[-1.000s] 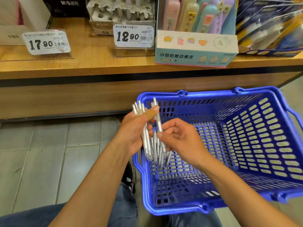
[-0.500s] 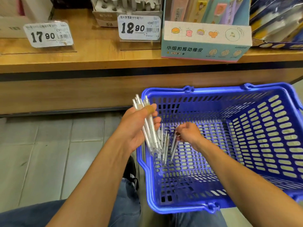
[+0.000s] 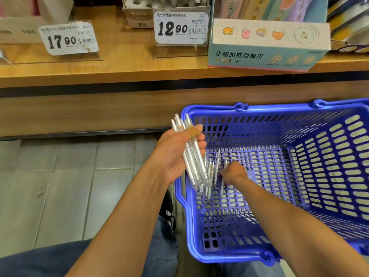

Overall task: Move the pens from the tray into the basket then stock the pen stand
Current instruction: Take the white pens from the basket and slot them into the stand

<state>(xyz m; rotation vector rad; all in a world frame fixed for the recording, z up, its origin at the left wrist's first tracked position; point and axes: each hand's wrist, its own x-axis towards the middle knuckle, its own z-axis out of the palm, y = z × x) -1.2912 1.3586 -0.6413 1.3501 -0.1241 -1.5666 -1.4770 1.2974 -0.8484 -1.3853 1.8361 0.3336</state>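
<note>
My left hand [image 3: 175, 154] grips a bundle of several clear white pens [image 3: 192, 156] over the left wall of the blue plastic basket [image 3: 319, 176]; a plaster wraps its thumb. More clear pens [image 3: 213, 172] lie on the basket floor near its left corner. My right hand [image 3: 233, 171] reaches down into the basket among those loose pens and pinches one; its fingers are mostly hidden from the camera. A grey pen stand [image 3: 137, 17] with round holes sits on the wooden shelf [image 3: 123, 64] above.
Price tags reading 17.90 [image 3: 68, 40] and 12.90 [image 3: 180, 28] stand on the shelf. A pastel eraser box [image 3: 267, 45] is to the right of them. The basket rests by my knees on the grey tiled floor [image 3: 60, 186].
My right hand has left the bundle and dropped deeper into the basket toward the loose pens. The left hand keeps its bundle, nearly still. The camera has tilted down slightly.
</note>
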